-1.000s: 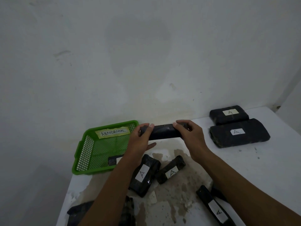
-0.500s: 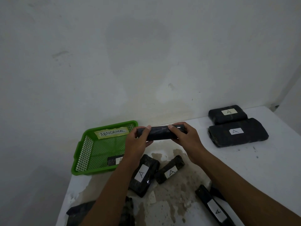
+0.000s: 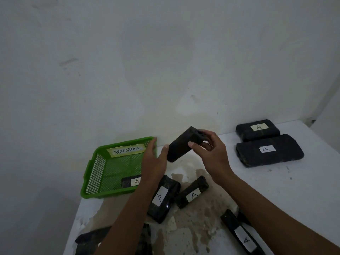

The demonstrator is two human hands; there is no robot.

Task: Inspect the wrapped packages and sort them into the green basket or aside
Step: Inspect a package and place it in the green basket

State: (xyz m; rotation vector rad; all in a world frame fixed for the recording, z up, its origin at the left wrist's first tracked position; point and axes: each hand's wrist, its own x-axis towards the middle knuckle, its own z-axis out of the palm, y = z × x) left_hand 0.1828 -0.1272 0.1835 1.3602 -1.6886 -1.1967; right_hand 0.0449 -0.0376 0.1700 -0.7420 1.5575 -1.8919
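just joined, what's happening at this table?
A person is checking black wrapped packages. The right hand grips one package tilted above the table; the left hand is open, its thumb touching the package's lower end. The green basket, labelled ABNORMAL, holds one package. Two larger packages lie at the far right, and several more sit near the forearms.
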